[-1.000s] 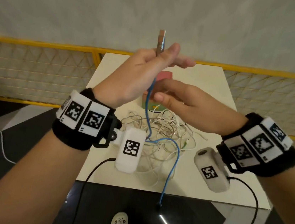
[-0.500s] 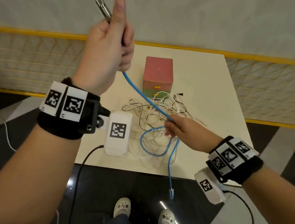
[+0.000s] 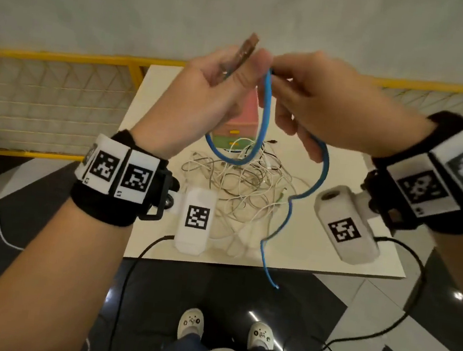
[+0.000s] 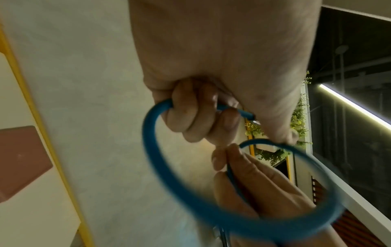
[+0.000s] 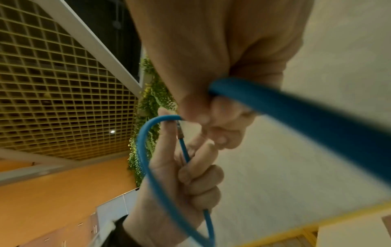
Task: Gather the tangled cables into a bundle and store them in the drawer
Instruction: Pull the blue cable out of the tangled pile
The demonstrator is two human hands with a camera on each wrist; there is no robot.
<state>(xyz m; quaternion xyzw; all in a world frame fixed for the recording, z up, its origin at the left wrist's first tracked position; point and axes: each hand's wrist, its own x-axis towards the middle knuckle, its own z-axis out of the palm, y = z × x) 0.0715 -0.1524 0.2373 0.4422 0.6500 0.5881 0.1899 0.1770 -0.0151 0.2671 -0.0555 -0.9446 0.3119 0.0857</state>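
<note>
- the left hand (image 3: 206,84), upper centre of the head view, has its fingers curled round the plug end of the blue cable (image 3: 264,115); the connector (image 3: 247,50) sticks up past the thumb, probably so the end stays anchored while loops are laid against it.
- the right hand (image 3: 328,111), just right of it, pinches the same cable a little further along and brings that point up to the left thumb; between the two grips the cable hangs in one open loop, which reads as the first turn of a coil.
- in the left wrist view the loop (image 4: 169,175) fills the lower middle of the frame, with the right hand's fingertips (image 4: 220,160) closed narrowly on it.
- below the right hand the free tail (image 3: 285,225) wriggles down past the table's near edge and ends in mid-air at lower centre, so much of the length is not yet gathered.
- the other tangled cables (image 3: 240,188), thin white and grey ones, lie in a loose heap on the white table (image 3: 317,253) at the centre of the frame, untouched.
- the small pink drawer box (image 3: 242,124) stands behind the heap, partly hidden by the hands; its drawers look closed, so storing is some way off.
</note>
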